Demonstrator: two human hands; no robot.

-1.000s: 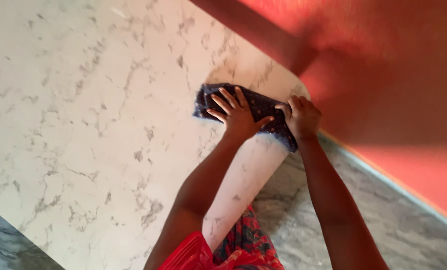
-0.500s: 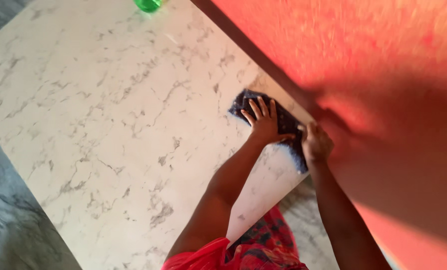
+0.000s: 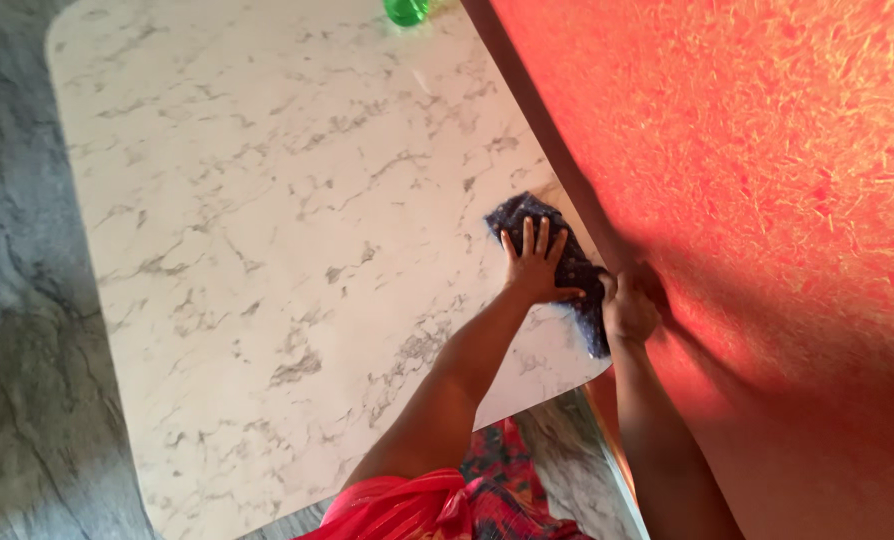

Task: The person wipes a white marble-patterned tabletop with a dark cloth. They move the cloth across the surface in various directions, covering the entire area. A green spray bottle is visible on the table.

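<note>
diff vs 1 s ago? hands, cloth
Camera view swung, bringing a green object into view at the table's far edge. Left hand stays flat on the dark cloth; right hand still grips its end by the red wall.

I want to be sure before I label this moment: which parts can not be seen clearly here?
Head view only:
- Green object: cut off by the top edge, kind unclear.
- Dark cloth: its middle hidden under the left hand.
- Right hand: in shadow at the orange wall; its grip unclear.
</note>
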